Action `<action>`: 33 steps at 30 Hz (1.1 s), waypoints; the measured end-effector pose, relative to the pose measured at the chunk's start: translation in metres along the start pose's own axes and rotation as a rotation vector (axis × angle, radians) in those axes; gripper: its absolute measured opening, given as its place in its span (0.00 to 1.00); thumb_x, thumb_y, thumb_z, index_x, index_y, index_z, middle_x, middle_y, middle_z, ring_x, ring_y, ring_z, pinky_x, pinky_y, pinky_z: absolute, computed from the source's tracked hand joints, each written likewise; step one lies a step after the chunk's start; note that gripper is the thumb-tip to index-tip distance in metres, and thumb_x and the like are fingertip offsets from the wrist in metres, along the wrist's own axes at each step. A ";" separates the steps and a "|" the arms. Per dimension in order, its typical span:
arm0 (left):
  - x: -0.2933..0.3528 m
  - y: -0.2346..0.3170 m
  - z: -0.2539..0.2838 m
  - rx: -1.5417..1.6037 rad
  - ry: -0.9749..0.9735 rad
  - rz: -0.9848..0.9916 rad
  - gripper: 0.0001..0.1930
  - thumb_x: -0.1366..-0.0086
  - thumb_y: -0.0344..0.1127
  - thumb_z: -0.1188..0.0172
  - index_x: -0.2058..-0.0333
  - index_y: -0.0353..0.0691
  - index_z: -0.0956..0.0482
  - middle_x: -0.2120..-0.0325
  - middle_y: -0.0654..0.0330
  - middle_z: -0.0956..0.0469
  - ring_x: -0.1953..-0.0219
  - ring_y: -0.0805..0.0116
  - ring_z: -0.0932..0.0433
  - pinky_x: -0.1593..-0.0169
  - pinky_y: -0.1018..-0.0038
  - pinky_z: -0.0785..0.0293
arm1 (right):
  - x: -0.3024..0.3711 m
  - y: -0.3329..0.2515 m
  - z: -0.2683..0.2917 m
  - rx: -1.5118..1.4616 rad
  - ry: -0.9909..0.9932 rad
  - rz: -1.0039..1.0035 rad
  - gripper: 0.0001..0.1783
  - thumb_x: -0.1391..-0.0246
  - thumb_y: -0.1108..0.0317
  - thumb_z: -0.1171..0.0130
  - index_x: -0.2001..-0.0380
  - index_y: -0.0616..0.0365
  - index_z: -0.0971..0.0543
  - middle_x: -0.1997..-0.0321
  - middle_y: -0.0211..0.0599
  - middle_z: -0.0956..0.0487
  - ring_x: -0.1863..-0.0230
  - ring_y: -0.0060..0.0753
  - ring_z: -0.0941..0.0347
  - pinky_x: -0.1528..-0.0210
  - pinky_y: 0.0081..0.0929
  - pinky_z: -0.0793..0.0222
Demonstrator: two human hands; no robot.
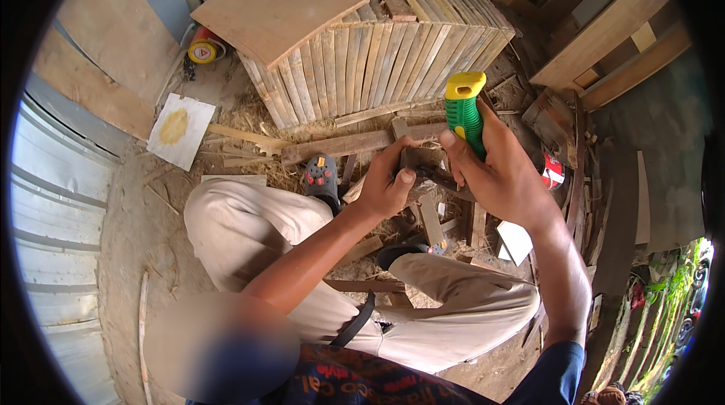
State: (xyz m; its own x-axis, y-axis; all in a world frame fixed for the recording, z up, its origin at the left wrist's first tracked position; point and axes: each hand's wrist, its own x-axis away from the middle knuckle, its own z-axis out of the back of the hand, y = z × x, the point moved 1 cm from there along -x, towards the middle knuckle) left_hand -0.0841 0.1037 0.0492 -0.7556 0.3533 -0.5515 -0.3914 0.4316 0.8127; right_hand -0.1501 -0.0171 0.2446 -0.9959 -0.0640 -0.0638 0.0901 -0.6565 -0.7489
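My right hand is closed round a hand tool with a ribbed green handle and a yellow end, which points up and away from me. The working end of this tool is mostly hidden behind my fingers, so its kind does not show. Just to the left, my left hand grips a short dark piece of wood, thumb towards me. Both hands are close together above the ground between my bent knees. A dark part lies between them at the wood; I cannot make out which thing it belongs to.
Ahead stands a low slatted wooden structure with a flat board on top. Wood offcuts and a long plank litter the dirt floor. A red can is at right, a stained white sheet at left. Corrugated metal walls the left side.
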 end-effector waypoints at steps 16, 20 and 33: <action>-0.010 0.007 0.017 -0.014 0.117 0.016 0.37 0.31 0.72 0.54 0.62 0.34 0.28 0.75 0.65 0.29 0.69 0.77 0.34 0.65 0.74 0.35 | 0.001 -0.009 -0.018 0.052 0.126 0.126 0.22 0.35 0.64 0.41 0.49 0.71 0.35 0.73 0.60 0.20 0.67 0.64 0.19 0.70 0.45 0.27; -0.007 0.007 0.009 -0.003 0.093 0.021 0.38 0.34 0.74 0.52 0.64 0.35 0.30 0.77 0.65 0.31 0.71 0.77 0.35 0.67 0.74 0.37 | 0.003 -0.013 -0.017 0.065 0.111 0.095 0.21 0.34 0.64 0.42 0.50 0.69 0.36 0.72 0.63 0.20 0.65 0.68 0.20 0.69 0.48 0.28; 0.004 0.015 0.002 0.023 0.089 0.074 0.41 0.40 0.74 0.41 0.54 0.33 0.28 0.76 0.63 0.25 0.70 0.76 0.28 0.66 0.74 0.31 | -0.006 -0.018 -0.013 0.114 -0.034 0.073 0.28 0.33 0.59 0.42 0.47 0.77 0.34 0.73 0.59 0.22 0.71 0.60 0.20 0.69 0.41 0.30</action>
State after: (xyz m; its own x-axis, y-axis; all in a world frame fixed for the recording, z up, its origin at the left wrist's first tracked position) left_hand -0.0917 0.1128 0.0587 -0.8261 0.3103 -0.4705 -0.3216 0.4261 0.8456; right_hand -0.1461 0.0049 0.2503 -0.9861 -0.1388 -0.0916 0.1644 -0.7299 -0.6635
